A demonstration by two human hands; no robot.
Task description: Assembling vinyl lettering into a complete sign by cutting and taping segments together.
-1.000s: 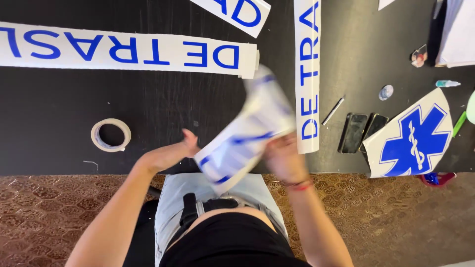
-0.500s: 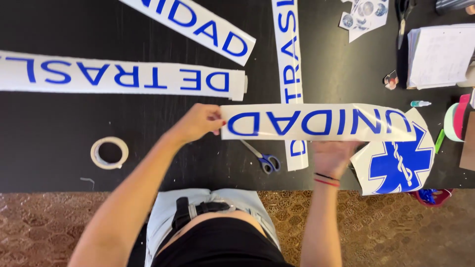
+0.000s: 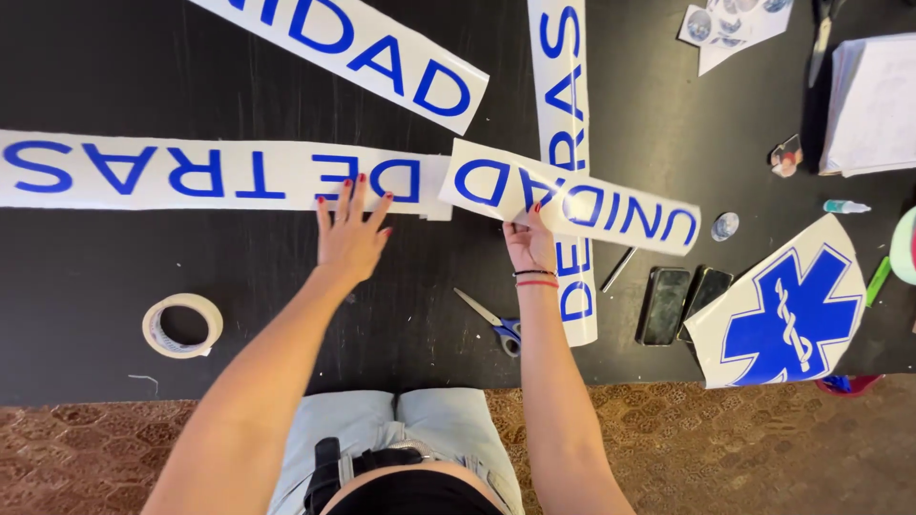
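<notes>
My left hand (image 3: 351,235) lies flat with fingers spread on the lower edge of a long white strip with blue letters (image 3: 191,172) that runs across the black table (image 3: 239,277). My right hand (image 3: 530,238) pinches the lower edge of a shorter white strip with blue letters (image 3: 611,205), which lies slanted over a vertical lettered strip (image 3: 563,143). The short strip's left end sits just right of the long strip's right end.
Another lettered strip (image 3: 363,48) lies at the top. A roll of tape (image 3: 181,324) sits left, blue-handled scissors (image 3: 496,324) near my right wrist. Two dark phones (image 3: 682,303), a blue star sticker (image 3: 787,310), a pen (image 3: 618,269) and paper stacks (image 3: 873,100) lie right.
The short strip, held up between both hands before, now lies on the table over the vertical strip. My left hand let go of it and moved onto the long strip.
</notes>
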